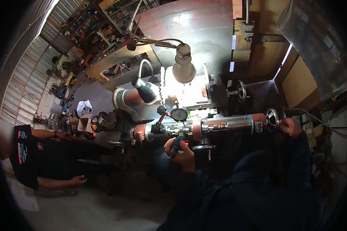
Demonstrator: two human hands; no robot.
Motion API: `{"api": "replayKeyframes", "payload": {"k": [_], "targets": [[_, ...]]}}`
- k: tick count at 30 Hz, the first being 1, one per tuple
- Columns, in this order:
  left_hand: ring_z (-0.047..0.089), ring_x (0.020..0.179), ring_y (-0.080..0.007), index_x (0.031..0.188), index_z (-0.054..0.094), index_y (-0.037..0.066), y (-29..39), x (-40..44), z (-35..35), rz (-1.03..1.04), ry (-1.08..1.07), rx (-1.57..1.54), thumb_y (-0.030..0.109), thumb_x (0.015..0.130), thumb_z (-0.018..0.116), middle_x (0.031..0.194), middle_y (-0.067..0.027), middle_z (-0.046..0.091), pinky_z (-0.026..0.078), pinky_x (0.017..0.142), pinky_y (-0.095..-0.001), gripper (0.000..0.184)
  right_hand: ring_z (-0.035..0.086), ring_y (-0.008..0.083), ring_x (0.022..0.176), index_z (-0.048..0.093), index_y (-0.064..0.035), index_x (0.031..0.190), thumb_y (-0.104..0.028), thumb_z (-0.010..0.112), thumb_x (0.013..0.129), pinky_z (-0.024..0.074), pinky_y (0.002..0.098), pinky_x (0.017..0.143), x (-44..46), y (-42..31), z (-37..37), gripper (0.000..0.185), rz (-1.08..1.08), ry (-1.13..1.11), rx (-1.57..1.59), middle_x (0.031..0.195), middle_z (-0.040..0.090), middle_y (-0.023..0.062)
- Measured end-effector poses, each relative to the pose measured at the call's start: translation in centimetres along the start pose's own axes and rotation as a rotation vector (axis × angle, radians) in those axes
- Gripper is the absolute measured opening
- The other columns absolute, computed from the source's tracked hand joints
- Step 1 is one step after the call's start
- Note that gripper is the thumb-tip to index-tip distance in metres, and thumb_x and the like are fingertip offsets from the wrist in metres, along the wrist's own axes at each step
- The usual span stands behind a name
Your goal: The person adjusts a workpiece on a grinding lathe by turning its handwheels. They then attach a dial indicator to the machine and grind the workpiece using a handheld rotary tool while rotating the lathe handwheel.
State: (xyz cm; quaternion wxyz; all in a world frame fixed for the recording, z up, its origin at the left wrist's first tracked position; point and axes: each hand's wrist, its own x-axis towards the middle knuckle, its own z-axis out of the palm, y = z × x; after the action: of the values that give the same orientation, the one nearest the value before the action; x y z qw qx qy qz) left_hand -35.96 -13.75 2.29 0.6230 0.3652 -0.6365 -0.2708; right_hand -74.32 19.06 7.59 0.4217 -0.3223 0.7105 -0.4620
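Observation:
My left hand is wrapped round a dark, ribbed, cylindrical tool, tilted in front of the machine; I cannot make out its exact kind. Its far end is close to a shiny metal workpiece held along the machine's axis. Just above it stands a dial gauge, its stem pointing down towards the workpiece, with a jointed holder on its left. At the machine's right end, my right hand closes on the rim or handle of a handwheel; its fingertips are partly hidden.
Two lamps, one grey and one black, hang over the lit middle. Another handwheel sits behind, and one at the front. A person in a dark shirt stands to the left. Cluttered shelves line the back.

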Motion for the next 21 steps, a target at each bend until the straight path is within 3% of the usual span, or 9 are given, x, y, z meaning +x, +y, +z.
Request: {"api": "replayKeyframes", "payload": {"k": [6, 9, 10, 14, 17, 18, 21], "targets": [[0.058, 0.103, -0.0284, 0.117, 0.049, 0.001, -0.4, -0.4, 0.3, -0.039, 0.005, -0.049, 0.022, 0.092, 0.068, 0.111, -0.016, 0.056, 0.048, 0.095, -0.043, 0.038, 0.05, 0.0015, 0.069, 0.064, -0.0072, 0.101, -0.023, 0.06, 0.102, 0.0413, 0.0206, 0.062, 2.0, -4.4, 2.1, 0.016, 0.012, 0.232, 0.215, 0.081, 0.059, -0.0058], [0.058, 0.103, -0.0281, 0.117, 0.049, 0.002, -0.2, -0.5, 0.4, -0.059, 0.014, -0.077, 0.021, 0.092, 0.069, 0.111, -0.0157, 0.056, 0.048, 0.095, -0.0428, 0.037, 0.05, 0.0026, 0.068, 0.062, -0.0058, 0.097, -0.027, 0.06, 0.103, 0.0425, 0.0224, 0.063, 6.0, 1.2, 0.7, 0.022, -0.171, 0.333, 0.228, 0.078, 0.058, -0.0044], [0.058, 0.103, -0.028, 0.116, 0.049, 0.002, -0.1, -0.4, 0.3, -0.059, 0.018, -0.074, 0.021, 0.091, 0.069, 0.112, -0.0156, 0.056, 0.048, 0.095, -0.0428, 0.037, 0.051, 0.0038, 0.071, 0.063, -0.0055, 0.095, -0.029, 0.06, 0.103, 0.0433, 0.0247, 0.064, 6.9, 2.2, -0.2, 0.025, -0.173, 0.348, 0.01, 0.079, 0.059, -0.0038], [0.058, 0.104, -0.0281, 0.116, 0.049, 0.002, 0.3, -0.1, -0.2, -0.033, 0.029, -0.043, 0.021, 0.091, 0.07, 0.112, -0.0157, 0.056, 0.048, 0.096, -0.0427, 0.037, 0.054, 0.0057, 0.08, 0.066, -0.0055, 0.09, -0.03, 0.061, 0.102, 0.0448, 0.0272, 0.07, 10.2, 7.7, -1.0, 0.028, -0.032, 0.382, 0.005, 0.081, 0.061, -0.0022], [0.058, 0.104, -0.0281, 0.115, 0.049, 0.002, 0.2, 0.0, -0.7, -0.006, 0.042, -0.033, 0.021, 0.091, 0.07, 0.112, -0.0156, 0.057, 0.048, 0.096, -0.0426, 0.036, 0.054, 0.0081, 0.08, 0.066, -0.0044, 0.09, -0.027, 0.062, 0.098, 0.0463, 0.0289, 0.071, 9.3, 9.5, -0.6, 0.025, -0.31, 0.272, -0.233, 0.08, 0.062, -0.0008], [0.058, 0.104, -0.028, 0.114, 0.049, 0.002, 0.3, 0.0, -0.9, -0.008, 0.046, -0.035, 0.021, 0.091, 0.07, 0.112, -0.0156, 0.057, 0.048, 0.096, -0.0425, 0.036, 0.061, 0.0131, 0.081, 0.068, -0.0039, 0.094, -0.023, 0.063, 0.095, 0.0485, 0.0324, 0.074, 9.6, 12.3, -1.9, 0.02, -0.196, 0.281, -0.329, 0.087, 0.069, 0.0029], [0.059, 0.104, -0.0279, 0.113, 0.05, 0.002, 0.2, -0.1, -1.5, -0.055, 0.056, -0.069, 0.021, 0.091, 0.07, 0.111, -0.0155, 0.057, 0.048, 0.096, -0.0423, 0.035, 0.066, 0.0198, 0.084, 0.07, -0.0036, 0.094, -0.024, 0.063, 0.094, 0.0493, 0.0367, 0.075, 9.1, 16.5, -1.4, 0.021, -0.175, 0.466, -0.276, 0.09, 0.073, 0.0095]]}}
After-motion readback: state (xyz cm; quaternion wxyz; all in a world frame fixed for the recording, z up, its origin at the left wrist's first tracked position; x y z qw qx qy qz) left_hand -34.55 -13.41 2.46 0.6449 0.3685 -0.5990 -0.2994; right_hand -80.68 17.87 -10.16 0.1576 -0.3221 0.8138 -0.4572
